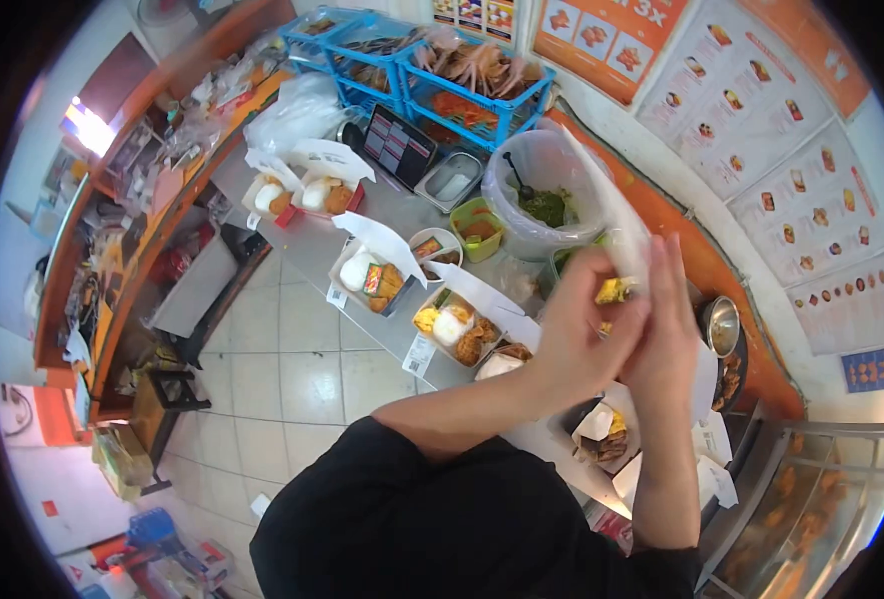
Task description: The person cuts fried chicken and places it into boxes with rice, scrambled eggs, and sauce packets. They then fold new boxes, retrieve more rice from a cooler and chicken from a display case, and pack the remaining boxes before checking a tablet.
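Note:
My left hand (593, 324) has its fingers curled in front of me, close against my right hand (663, 324). The right fingers are long and pressed together along a tall white flap (606, 195), which looks like the raised lid of a takeaway box. Yellow food (616, 290) shows between my hands; the rest there is hidden. Just left of my hands lies an open meal box (457, 327) with rice, yellow egg and fried chicken. Below them sits another open box (601, 424) with a white packet and browned food.
More filled boxes (370, 275) line the metal counter (307, 250). Behind are a large clear tub (542, 195) of greens, a green container (477, 228), a tablet (399, 140) and blue baskets (482, 100). A metal bowl (721, 326) and glass food case (811, 509) stand right.

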